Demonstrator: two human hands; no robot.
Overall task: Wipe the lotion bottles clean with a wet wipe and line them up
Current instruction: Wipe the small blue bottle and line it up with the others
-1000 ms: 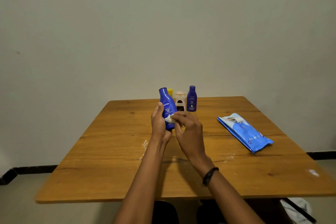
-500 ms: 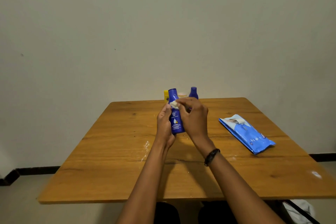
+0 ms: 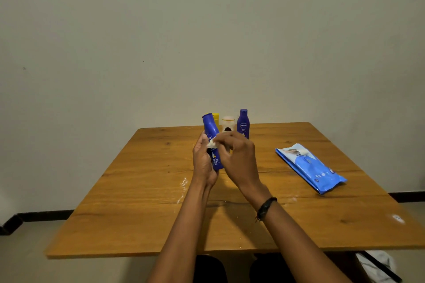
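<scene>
Mid-task: left hand (image 3: 203,161) grips a blue Nivea bottle (image 3: 212,129), right hand (image 3: 239,158) pinches the wet wipe (image 3: 211,144) against it; three bottles (image 3: 228,123) stand at the table's (image 3: 299,225) far edge, seemingly already lined up.

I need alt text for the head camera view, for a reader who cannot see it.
The left hand holds a blue lotion bottle above a wooden table while the right hand presses a white wipe against it. Three other bottles stand behind at the far edge; a blue wipe pack lies on the right.
</scene>
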